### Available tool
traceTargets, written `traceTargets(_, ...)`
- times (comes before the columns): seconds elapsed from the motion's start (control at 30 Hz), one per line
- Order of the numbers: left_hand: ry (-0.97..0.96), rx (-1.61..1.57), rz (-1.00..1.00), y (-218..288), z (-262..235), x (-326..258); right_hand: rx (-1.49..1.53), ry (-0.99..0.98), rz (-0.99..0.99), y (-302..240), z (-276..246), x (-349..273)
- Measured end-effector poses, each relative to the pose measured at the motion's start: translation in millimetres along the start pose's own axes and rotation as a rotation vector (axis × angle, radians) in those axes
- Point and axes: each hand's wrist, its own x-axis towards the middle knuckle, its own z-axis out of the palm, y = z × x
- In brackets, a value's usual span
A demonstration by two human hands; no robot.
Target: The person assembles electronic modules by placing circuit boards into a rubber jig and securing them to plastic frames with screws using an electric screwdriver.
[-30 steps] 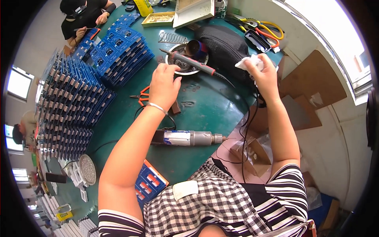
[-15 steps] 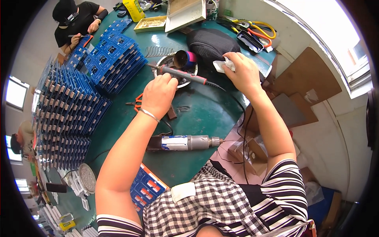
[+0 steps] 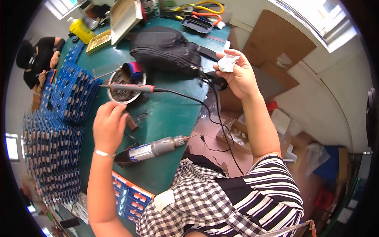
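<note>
My right hand (image 3: 239, 76), raised over the table's right edge, grips a crumpled white tissue (image 3: 227, 63) between thumb and fingers. Lower left, my left hand (image 3: 108, 125) is curled, back of the hand up, beside the near rim of a round white bowl (image 3: 143, 93). Its fingertips are hidden, so what they hold, if anything, cannot be seen. A grey and red soldering iron (image 3: 132, 87) lies across the bowl, tip to the left, its cord running right. A dark roll with a pink and blue edge (image 3: 133, 72) sits at the bowl's far side.
A grey electric screwdriver (image 3: 158, 147) and a brown block (image 3: 131, 121) lie on the green table (image 3: 166, 114). Stacked blue circuit boards (image 3: 53, 146) stand left. A black mesh bag (image 3: 160, 47) is behind the bowl. Another person (image 3: 39, 59) works at far left.
The view has swung right, shifting the table leftward. My right hand has turned, showing more of its palm and the tissue. My left hand has drawn back from the soldering iron toward me.
</note>
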Motion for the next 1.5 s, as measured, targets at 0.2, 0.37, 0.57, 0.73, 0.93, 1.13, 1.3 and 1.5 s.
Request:
traceTargets(0.2, -0.074, -0.025, -0.053, 2.2, -40.0, -37.0, -0.171, 0.199, -0.098, -6.1, -57.9, 16.3)
traceTargets(0.37, -0.1, 0.068, -0.114, 1.6, -70.8, -61.1, -0.761, 0.208, -0.422, -12.2, -66.2, 66.1)
traceTargets(0.57, -0.139, 0.059, -0.147, 3.9, -77.2, -79.7, -1.528, -0.138, -0.785, 12.2, -73.1, 124.4)
traceTargets(0.73, -0.155, 0.045, -0.168, 4.9, -76.6, -95.2, -1.729, -0.25, -0.674, 18.9, -68.7, 131.0)
traceTargets(0.93, -0.151, 0.031, -0.144, 7.7, -68.1, -94.8, -1.781, -0.103, -0.748, 19.7, -63.1, 151.6)
traceTargets(1.13, -0.144, 0.049, -0.186, 9.6, -75.8, -103.8, -1.509, 0.226, -0.849, 12.8, -49.1, 152.3)
traceTargets(1.3, -0.158, 0.003, -0.261, 8.1, -78.3, -118.8, -1.669, -0.254, -0.903, 18.9, -40.7, 141.6)
traceTargets(1.5, -0.156, -0.004, -0.152, 12.4, -74.4, -109.7, -2.158, -0.379, -0.47, 5.5, -32.9, 146.9)
